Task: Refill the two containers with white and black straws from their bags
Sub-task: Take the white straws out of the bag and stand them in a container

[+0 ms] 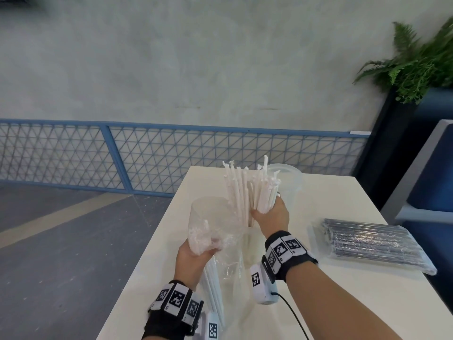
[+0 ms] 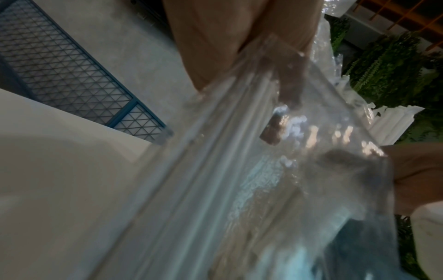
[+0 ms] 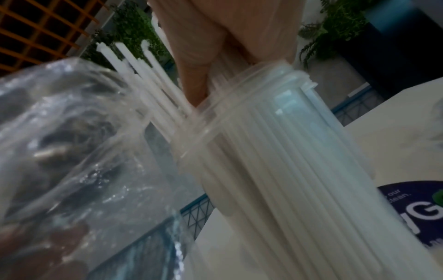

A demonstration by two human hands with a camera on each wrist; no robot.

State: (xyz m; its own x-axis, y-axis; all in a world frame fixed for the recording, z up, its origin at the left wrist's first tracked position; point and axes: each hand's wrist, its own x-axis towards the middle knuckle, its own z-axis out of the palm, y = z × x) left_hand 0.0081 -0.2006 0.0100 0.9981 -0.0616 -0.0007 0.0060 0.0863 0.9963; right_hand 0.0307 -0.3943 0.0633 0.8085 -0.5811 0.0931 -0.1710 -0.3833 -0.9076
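My right hand [image 1: 266, 213] grips a fanned bundle of white straws [image 1: 247, 190] standing upright over the table [image 1: 331, 303]. In the right wrist view their lower ends sit inside a clear container [image 3: 275, 151], just below my fingers [image 3: 199, 62]. My left hand [image 1: 203, 249] clutches the crumpled clear bag [image 1: 215, 217], which still holds a few white straws [image 1: 214, 285]. The bag fills the left wrist view [image 2: 263, 170]. A second clear container [image 1: 290, 179] stands behind the bundle. The sealed bag of black straws [image 1: 372, 244] lies flat to the right.
The table's left edge runs diagonally just beside my left wrist, with grey floor below. A blue mesh fence [image 1: 171, 153] stands behind the table. A dark planter with a fern [image 1: 411, 65] and a blue seat are at the right.
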